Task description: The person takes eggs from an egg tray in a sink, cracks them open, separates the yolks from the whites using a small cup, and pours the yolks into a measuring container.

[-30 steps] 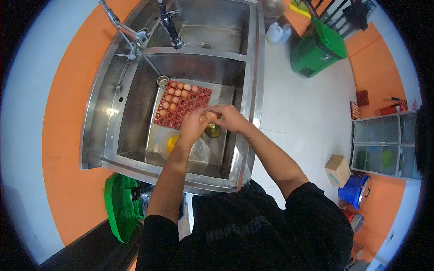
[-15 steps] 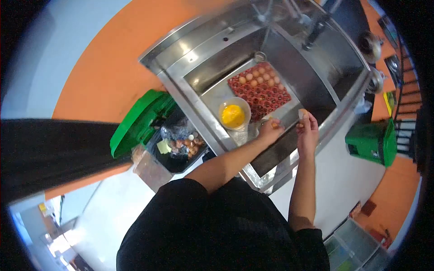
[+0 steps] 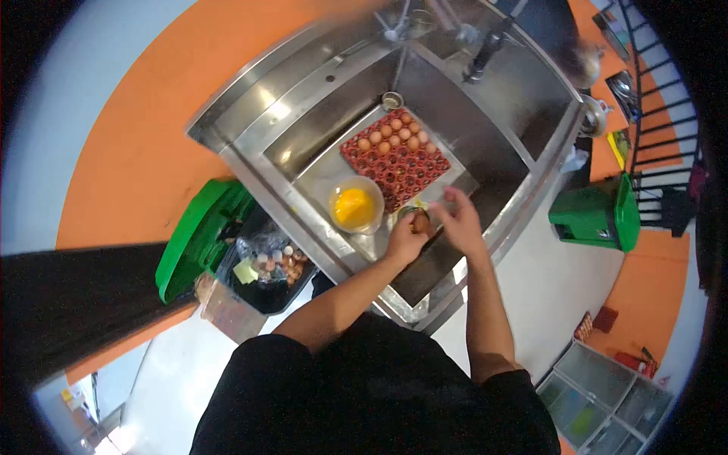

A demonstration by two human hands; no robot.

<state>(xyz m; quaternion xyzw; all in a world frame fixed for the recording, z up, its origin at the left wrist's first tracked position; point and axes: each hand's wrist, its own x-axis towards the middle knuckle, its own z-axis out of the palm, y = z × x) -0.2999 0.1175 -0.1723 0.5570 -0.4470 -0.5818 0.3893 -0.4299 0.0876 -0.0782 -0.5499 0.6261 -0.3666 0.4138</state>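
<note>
Steel sink [image 3: 455, 98]: egg tray [image 3: 392, 169], bowl [image 3: 378, 208].

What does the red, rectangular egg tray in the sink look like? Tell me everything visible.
The red, rectangular egg tray is a shallow grid of moulded cups, plastic by its look. It lies flat in the stainless steel sink basin, turned at an angle in the picture. Roughly a dozen smooth brown eggs sit in cups toward its far side; the cups nearer the person look empty. Its near corner lies close to the person's bare left hand; whether they touch is unclear.
</note>
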